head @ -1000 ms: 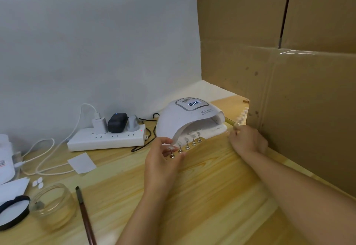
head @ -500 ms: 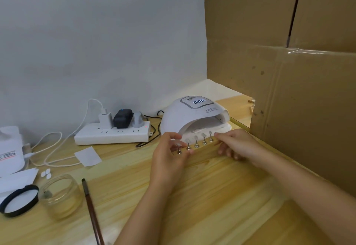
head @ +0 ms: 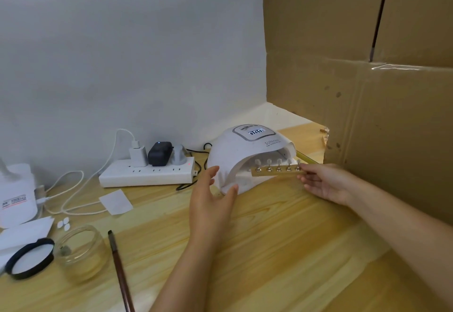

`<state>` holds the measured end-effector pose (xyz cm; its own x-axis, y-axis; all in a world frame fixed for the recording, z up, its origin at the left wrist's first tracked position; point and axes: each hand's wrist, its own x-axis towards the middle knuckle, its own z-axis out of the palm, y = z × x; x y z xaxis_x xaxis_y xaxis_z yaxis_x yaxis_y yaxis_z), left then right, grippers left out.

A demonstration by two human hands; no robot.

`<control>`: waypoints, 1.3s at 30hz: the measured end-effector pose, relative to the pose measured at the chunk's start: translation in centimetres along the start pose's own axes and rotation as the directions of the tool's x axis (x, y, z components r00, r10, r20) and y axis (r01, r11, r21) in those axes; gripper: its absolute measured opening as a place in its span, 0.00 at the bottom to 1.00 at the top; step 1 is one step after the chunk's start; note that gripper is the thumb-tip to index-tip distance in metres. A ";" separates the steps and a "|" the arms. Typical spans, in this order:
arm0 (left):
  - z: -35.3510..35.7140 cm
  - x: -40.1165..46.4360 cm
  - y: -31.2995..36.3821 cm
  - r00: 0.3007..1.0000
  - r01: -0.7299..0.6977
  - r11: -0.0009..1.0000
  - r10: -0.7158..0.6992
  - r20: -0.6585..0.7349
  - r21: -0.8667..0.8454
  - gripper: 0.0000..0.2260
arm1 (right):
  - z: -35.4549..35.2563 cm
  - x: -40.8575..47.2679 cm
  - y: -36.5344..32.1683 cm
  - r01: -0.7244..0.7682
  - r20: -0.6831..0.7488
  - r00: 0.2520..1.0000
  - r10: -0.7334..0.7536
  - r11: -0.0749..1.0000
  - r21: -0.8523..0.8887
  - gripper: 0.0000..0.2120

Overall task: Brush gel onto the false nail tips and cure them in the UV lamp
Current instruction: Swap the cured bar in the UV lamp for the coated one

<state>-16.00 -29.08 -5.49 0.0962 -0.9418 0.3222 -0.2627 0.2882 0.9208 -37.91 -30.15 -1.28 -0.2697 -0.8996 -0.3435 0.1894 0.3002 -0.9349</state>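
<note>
- Now left hand [head: 210, 201] has let go, fingers spread; right hand [head: 326, 184] alone pinches the nail-tip holder [head: 275, 172], raised at the UV lamp [head: 247, 154] mouth.
- Lamp reads "SUN"; rest blurred.

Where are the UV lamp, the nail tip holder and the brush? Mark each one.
UV lamp [head: 235, 149]: head view, on its white dome.
Nail tip holder [head: 277, 173]: head view, on the wooden bar's front face.
Brush [head: 120, 272]: head view, on the dark handle.
</note>
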 end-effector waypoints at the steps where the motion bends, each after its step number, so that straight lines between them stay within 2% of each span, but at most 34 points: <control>1: 0.0 0.1 0.0 1.000 0.022 1.000 -0.022 -0.002 -0.021 0.20 | 0.4 0.4 -0.1 -0.008 0.002 1.000 0.008 1.000 -0.001 0.08; 7: 0.4 0.4 -0.7 0.994 0.101 0.994 -0.099 0.039 -0.051 0.21 | 3.3 2.9 -0.9 -0.045 0.026 0.999 0.047 0.995 -0.088 0.11; 12: 0.5 0.5 -1.0 0.996 0.088 0.996 -0.087 0.021 -0.019 0.22 | 5.2 4.8 -0.4 0.051 -0.143 0.985 -0.097 0.955 -0.293 0.10; 15: 0.5 0.5 -1.2 0.997 0.080 0.997 -0.079 0.021 -0.006 0.25 | 5.8 5.9 -0.3 0.090 -0.240 0.942 -0.233 0.868 -0.488 0.03; 18: 0.6 0.4 -1.3 0.997 0.077 0.997 -0.078 0.025 0.021 0.27 | 6.3 6.8 -0.1 0.152 -0.206 0.904 -0.374 0.732 -0.664 0.08; 21: 0.6 0.5 -1.4 0.996 0.092 0.996 -0.092 0.020 0.013 0.28 | 7.1 6.8 0.6 0.117 -0.246 0.858 -0.452 0.636 -0.762 0.13; 26: 0.5 0.4 -1.6 0.996 0.074 0.995 -0.077 0.037 0.068 0.28 | 8.0 6.3 1.3 0.119 -0.146 0.834 -0.532 0.431 -0.894 0.13; 28: 0.5 0.4 -1.6 0.996 0.066 0.995 -0.069 0.047 0.078 0.28 | 8.1 6.0 1.7 0.120 -0.134 0.822 -0.554 0.397 -0.910 0.11; 31: 0.5 0.5 -1.8 0.996 0.068 0.995 -0.072 0.048 0.073 0.28 | 8.1 5.6 2.2 0.187 -0.120 0.778 -0.617 0.409 -0.893 0.09; 34: 0.5 0.5 -1.8 0.996 0.071 0.995 -0.074 0.042 0.070 0.27 | 7.2 4.6 2.8 0.336 0.004 0.711 -0.703 0.334 -0.881 0.06; 36: 0.5 0.4 -1.6 0.997 0.071 0.995 -0.074 0.035 0.065 0.27 | 6.8 4.0 3.2 0.468 0.221 0.647 -0.729 0.151 -0.870 0.10; 38: 0.5 0.3 -1.5 0.997 0.072 0.996 -0.074 0.029 0.054 0.27 | 6.8 3.9 3.4 0.518 0.431 0.576 -0.695 -0.098 -0.850 0.14; 39: 0.5 0.4 -1.5 0.997 0.071 0.996 -0.073 0.029 0.050 0.27 | 6.9 3.9 3.4 0.530 0.489 0.561 -0.667 -0.165 -0.832 0.15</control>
<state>-16.07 -29.95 -6.87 0.0869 -0.9650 0.2476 -0.3033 0.2112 0.9292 -31.82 -34.84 -5.21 0.1842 -0.8605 0.4749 -0.9596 -0.2619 -0.1023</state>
